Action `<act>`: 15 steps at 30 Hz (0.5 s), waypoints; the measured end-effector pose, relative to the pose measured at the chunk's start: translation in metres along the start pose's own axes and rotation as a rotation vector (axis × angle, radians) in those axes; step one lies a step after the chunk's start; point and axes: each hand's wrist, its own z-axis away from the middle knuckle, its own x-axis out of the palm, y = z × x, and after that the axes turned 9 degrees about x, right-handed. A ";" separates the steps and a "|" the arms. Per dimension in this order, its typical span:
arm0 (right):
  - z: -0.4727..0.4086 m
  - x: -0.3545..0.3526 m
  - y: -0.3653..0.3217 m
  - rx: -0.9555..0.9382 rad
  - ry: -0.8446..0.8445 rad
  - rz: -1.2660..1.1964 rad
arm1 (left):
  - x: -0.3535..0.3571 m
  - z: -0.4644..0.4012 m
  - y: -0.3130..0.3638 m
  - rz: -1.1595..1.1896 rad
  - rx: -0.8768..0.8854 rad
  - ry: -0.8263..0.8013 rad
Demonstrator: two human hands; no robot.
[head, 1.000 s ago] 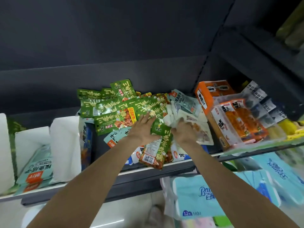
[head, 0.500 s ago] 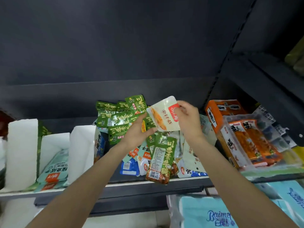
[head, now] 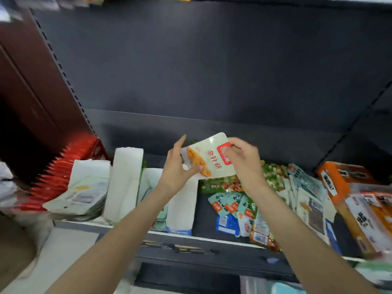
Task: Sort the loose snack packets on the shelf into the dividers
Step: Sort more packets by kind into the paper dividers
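A cream packet (head: 209,158) is held up above the shelf (head: 191,234), pinched at its red corner by the right hand (head: 244,160) and at its lower left edge by the left hand (head: 178,166). The white dividers (head: 125,181) lie below and to the left, nearer the left hand
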 end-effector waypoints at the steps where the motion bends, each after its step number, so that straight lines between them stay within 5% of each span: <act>1: 0.006 0.022 -0.007 -0.054 -0.042 0.035 | -0.021 0.004 -0.004 -0.076 0.065 0.038; 5: 0.027 0.109 -0.025 -0.151 -0.135 0.016 | -0.114 0.023 -0.032 -0.200 0.190 0.151; 15: 0.052 0.266 -0.026 -0.067 -0.127 0.257 | -0.265 0.070 -0.104 -0.218 0.094 0.151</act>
